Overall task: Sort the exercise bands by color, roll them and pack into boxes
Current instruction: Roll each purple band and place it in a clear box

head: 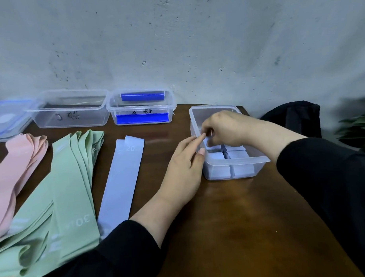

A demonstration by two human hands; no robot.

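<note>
A clear plastic box (261, 159) stands on the brown table at centre right, with several rolled lavender bands (239, 155) packed in its near half. My right hand (224, 127) reaches down into the box, its fingers curled round a lavender roll (209, 141) at the box's left side. My left hand (184, 167) rests against the outside of the box's left wall, fingers nearly straight, index tip at the rim. Flat lavender bands (123, 177) lie left of that hand. A fan of green bands (71, 183) and a pile of pink bands (15, 173) lie further left.
Two more clear boxes stand at the back by the wall: a hand-labelled one (71, 116) and one (142, 110) holding a lid with blue clips. Another lid (5, 118) lies far left. A black bag (294, 115) and a plant (359, 130) sit beyond the table's right edge.
</note>
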